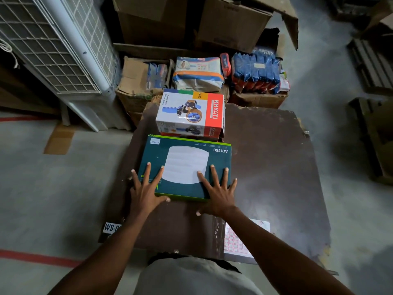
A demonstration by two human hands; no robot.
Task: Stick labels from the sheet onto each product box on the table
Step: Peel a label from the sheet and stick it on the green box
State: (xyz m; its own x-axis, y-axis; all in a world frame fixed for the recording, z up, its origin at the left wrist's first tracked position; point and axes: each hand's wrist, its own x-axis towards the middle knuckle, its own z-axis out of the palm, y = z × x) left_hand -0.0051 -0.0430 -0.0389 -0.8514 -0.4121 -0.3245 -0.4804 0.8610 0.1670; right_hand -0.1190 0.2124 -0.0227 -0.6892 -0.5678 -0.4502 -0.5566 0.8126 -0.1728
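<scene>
A flat teal box (185,154) marked AC1350 lies on the dark brown table (272,167), its picture of a white round device facing up. My left hand (145,189) rests spread on the box's near left corner, thumb against the front edge. My right hand (219,191) is spread over the near right corner, thumb down on the table. Behind it stands a white and red KHYATI tape dispenser box (191,113). The label sheet (236,244), white with red-outlined stickers, lies at the table's near edge, partly hidden under my right forearm.
An air cooler (55,52) stands at the far left. Cardboard cartons (191,20), a diaper pack (198,73) and blue packets (256,71) crowd the floor behind the table. A WS sign (112,227) sits at the table's near left corner. Pallets (372,62) lie at the right.
</scene>
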